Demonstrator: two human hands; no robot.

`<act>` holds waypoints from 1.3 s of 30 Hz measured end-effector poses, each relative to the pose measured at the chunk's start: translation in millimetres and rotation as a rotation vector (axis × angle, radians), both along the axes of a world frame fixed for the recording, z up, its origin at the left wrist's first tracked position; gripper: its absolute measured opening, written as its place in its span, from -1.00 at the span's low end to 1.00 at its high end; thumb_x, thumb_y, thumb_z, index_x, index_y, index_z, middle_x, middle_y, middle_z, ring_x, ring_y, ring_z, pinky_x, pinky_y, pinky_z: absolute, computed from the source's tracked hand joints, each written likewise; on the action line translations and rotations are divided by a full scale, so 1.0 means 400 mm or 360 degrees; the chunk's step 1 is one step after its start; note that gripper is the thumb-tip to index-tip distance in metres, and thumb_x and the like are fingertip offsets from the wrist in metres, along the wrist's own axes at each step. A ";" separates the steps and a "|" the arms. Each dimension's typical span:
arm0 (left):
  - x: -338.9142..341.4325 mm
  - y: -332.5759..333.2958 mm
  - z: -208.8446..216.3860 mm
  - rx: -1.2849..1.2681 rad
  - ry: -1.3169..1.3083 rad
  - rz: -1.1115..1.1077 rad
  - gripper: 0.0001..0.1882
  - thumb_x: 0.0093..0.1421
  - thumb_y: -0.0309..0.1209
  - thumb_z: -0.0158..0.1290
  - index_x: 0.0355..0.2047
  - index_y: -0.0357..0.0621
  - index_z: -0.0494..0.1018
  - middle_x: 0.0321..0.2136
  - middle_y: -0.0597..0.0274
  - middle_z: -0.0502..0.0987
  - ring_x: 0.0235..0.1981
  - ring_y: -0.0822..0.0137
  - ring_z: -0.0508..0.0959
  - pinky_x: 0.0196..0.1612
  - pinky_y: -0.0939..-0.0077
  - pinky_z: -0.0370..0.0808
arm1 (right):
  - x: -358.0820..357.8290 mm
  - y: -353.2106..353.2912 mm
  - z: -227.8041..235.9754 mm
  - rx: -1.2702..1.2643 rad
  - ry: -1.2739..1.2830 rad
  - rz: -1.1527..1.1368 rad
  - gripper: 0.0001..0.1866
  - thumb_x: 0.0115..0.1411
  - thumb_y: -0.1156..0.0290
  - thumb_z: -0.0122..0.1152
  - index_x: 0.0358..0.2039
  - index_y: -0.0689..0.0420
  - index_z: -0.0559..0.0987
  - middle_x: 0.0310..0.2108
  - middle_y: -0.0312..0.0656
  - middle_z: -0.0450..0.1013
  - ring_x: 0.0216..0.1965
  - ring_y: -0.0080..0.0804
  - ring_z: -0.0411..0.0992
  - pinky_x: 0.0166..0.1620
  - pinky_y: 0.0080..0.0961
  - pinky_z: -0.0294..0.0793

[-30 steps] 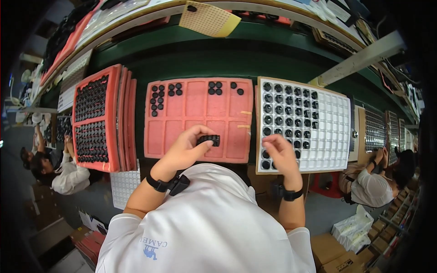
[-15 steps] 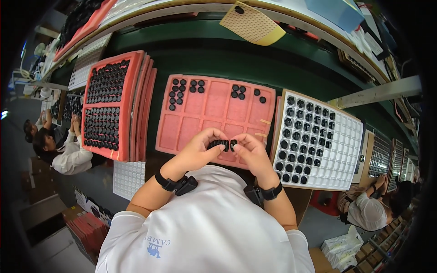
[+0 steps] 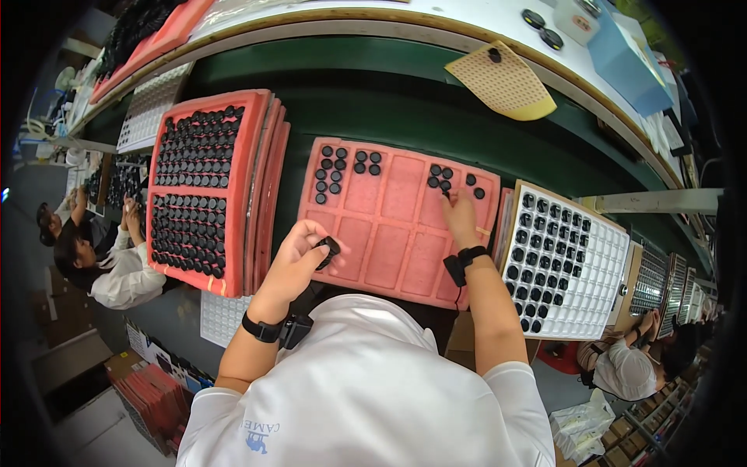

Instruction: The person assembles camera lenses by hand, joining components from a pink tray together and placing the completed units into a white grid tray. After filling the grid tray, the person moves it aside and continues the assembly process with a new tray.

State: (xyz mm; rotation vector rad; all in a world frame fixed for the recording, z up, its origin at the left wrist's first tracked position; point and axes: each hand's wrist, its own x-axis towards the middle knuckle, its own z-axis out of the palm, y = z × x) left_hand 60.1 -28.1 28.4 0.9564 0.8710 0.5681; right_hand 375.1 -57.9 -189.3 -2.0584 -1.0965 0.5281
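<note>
My left hand [image 3: 296,257] is closed around a short stack of black round pieces [image 3: 327,253], over the near left of a pink sectioned foam tray [image 3: 401,265]. Reaching to the tray's far right part, my right hand [image 3: 459,214] has its fingertips pinched at a black round piece [image 3: 445,187]. That piece sits in a small cluster of like pieces; the fingertips partly hide the spot. More black pieces stand in the far left compartments [image 3: 328,165], and a few at the far right corner [image 3: 475,187].
On the left stands a stack of pink trays, the top one [image 3: 191,191] full of black pieces. To the right lies a white pocketed tray [image 3: 599,265], partly filled with black parts. A perforated yellow sheet [image 3: 502,82] hangs at the shelf edge. Other people work at both sides.
My hands have moved apart. The right went forward and right from beside the left to the far cluster; the left moved slightly left with its stack. The whole view has shifted.
</note>
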 end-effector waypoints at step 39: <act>0.227 -0.052 0.084 0.0027 -0.0360 -0.0516 -0.69 0.07 -0.51 0.10 -0.15 -0.27 0.36 -0.37 0.34 0.44 -0.40 0.63 0.38 -0.38 0.72 0.34 | -0.164 -0.230 0.568 0.0789 0.1950 0.0518 -0.68 0.20 0.25 0.07 -0.17 0.23 0.37 -0.45 -0.18 0.36 -0.45 -0.46 0.33 -0.36 -0.56 0.32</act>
